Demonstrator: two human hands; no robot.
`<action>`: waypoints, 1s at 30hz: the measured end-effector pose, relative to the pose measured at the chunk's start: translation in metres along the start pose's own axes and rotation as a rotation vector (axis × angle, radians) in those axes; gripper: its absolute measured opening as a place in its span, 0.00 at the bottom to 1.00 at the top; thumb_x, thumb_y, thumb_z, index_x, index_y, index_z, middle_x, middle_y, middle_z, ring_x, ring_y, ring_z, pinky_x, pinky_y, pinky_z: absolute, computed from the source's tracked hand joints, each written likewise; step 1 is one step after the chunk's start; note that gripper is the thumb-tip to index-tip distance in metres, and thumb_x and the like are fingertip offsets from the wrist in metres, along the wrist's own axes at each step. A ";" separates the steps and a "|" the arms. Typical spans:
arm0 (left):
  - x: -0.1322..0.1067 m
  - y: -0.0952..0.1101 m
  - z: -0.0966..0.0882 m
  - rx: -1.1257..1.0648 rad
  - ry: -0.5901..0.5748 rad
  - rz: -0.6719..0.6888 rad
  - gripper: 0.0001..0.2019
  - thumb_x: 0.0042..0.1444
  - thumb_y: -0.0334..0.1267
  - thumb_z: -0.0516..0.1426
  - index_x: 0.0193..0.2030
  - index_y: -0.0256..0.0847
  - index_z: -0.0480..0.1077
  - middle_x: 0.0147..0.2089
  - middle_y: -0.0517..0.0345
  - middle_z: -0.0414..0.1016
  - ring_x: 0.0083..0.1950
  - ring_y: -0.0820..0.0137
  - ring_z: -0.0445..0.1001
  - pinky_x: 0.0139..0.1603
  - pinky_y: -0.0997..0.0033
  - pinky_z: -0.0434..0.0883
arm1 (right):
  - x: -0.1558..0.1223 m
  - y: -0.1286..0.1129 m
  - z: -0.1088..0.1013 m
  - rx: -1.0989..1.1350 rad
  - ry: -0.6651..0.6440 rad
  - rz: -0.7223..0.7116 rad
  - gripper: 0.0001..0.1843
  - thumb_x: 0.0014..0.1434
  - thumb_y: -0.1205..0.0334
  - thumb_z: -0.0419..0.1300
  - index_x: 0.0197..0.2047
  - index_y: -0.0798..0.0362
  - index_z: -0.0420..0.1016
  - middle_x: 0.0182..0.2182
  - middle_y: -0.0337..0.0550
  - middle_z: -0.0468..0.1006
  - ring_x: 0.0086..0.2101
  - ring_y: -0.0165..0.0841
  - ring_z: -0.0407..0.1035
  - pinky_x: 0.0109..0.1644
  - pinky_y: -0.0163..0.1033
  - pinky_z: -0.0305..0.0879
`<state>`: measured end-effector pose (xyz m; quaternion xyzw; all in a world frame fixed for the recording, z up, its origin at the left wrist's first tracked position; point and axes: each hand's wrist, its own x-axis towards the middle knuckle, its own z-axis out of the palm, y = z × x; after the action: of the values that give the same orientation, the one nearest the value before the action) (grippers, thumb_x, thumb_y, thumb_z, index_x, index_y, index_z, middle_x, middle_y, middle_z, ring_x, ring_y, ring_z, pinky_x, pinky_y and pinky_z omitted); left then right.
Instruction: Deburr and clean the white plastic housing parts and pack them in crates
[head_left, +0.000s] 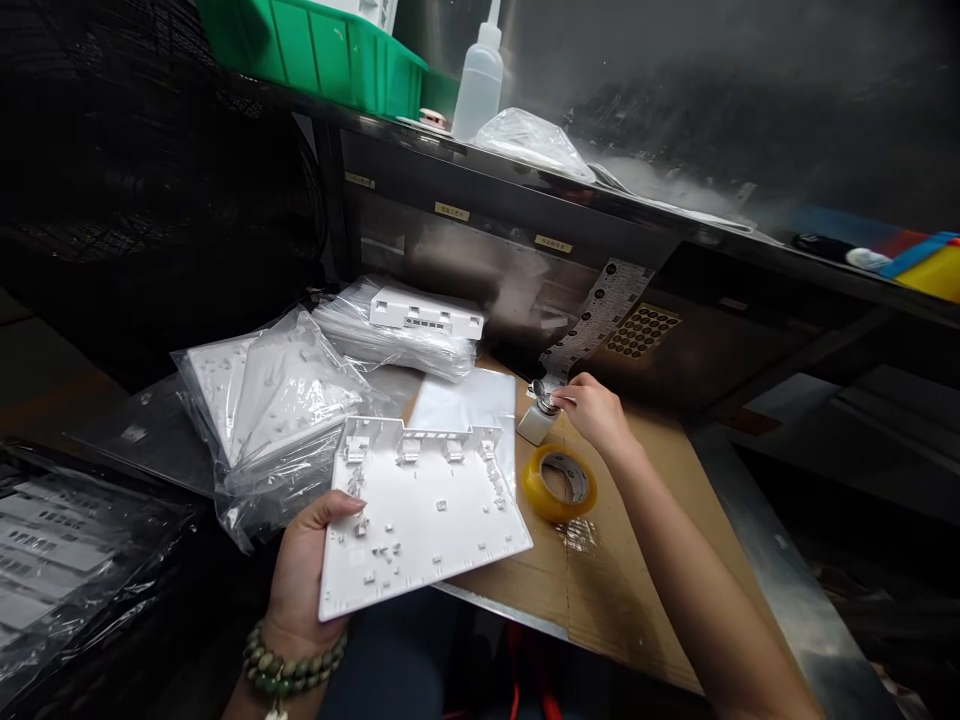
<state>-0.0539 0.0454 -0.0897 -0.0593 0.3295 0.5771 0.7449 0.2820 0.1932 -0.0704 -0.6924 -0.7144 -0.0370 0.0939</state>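
Left hand: my left hand (pixel 300 570) grips the white panel (pixel 424 515) at its near left corner, thumb on top and fingers beneath. The ribbed side faces up.
Panel position: it is held low over the near edge of the desk (pixel 757 540), tilted slightly, with its far edge above the clear bags of parts (pixel 277 420).
Right hand: my right hand (pixel 596 410) is narrow, with the fingertips pinched on the metal cap of the small bottle (pixel 536 422).
Bottle position: it stands upright on the cardboard sheet (pixel 637 590), just beyond the tape roll (pixel 559 483) and near the panel's far right corner.
Handling, my judgement: work the cap with the fingertips only and press straight down, since the bottle looks light and could tip.
Panel care, my judgement: hold the panel level and clear of the bottle, because a one-corner grip lets it sag.
Risk, my judgement: my forearm passes close to the tape roll, so any sideways sweep may shift it.
Not resolved: I cannot tell what the bottle contains.
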 end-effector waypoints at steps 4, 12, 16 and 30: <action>0.004 -0.004 0.022 0.000 0.043 0.040 0.41 0.45 0.23 0.53 0.71 0.40 0.61 0.49 0.48 0.85 0.55 0.45 0.81 0.58 0.40 0.77 | 0.004 -0.008 0.000 -0.061 -0.024 0.004 0.13 0.65 0.64 0.59 0.47 0.49 0.85 0.46 0.47 0.80 0.42 0.37 0.76 0.42 0.37 0.64; 0.012 -0.016 0.054 0.016 -0.041 0.088 0.34 0.44 0.26 0.56 0.63 0.31 0.69 0.44 0.43 0.85 0.49 0.46 0.83 0.54 0.42 0.80 | 0.003 -0.023 -0.009 -0.133 -0.048 -0.002 0.13 0.65 0.62 0.57 0.40 0.49 0.85 0.46 0.46 0.80 0.40 0.38 0.75 0.34 0.38 0.58; 0.009 -0.020 0.066 -0.020 -0.077 0.090 0.32 0.45 0.27 0.56 0.62 0.32 0.69 0.43 0.44 0.84 0.48 0.47 0.83 0.53 0.43 0.80 | 0.002 -0.023 -0.008 -0.108 -0.030 0.001 0.13 0.64 0.64 0.57 0.39 0.49 0.85 0.45 0.46 0.80 0.41 0.40 0.75 0.33 0.39 0.58; 0.004 -0.038 0.071 0.005 -0.245 0.044 0.33 0.37 0.25 0.55 0.56 0.32 0.74 0.47 0.48 0.84 0.47 0.47 0.83 0.54 0.46 0.80 | -0.164 -0.137 -0.047 0.947 0.163 -0.436 0.09 0.66 0.64 0.64 0.49 0.48 0.79 0.41 0.43 0.77 0.41 0.32 0.74 0.44 0.37 0.73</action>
<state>0.0104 0.0692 -0.0479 0.0207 0.2385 0.5955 0.7669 0.1531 0.0186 -0.0445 -0.4042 -0.7708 0.2174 0.4418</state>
